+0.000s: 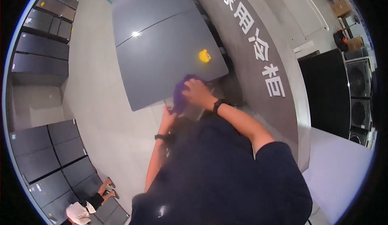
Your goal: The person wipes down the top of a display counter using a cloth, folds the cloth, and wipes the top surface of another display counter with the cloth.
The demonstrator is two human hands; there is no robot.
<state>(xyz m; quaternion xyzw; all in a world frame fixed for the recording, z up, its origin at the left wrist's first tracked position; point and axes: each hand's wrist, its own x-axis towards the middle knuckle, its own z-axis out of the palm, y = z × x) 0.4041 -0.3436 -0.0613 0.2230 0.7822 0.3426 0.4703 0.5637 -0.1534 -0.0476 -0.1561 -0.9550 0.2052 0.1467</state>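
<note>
A purple cloth (180,93) is bunched at the near edge of a dark grey table-like panel (161,63). My right hand (197,93), with a black band at the wrist, is closed on the cloth from above. Lower and to the left, my left hand (169,115) touches the bottom of the cloth; its fingers are blurred and partly hidden. A small yellow object (205,56) lies on the panel beyond my right hand.
A curved grey counter (283,116) with large white characters runs along the right. Dark cabinets (36,150) line the left. Another person (79,213) is at the lower left. A black panel (325,91) stands at the right.
</note>
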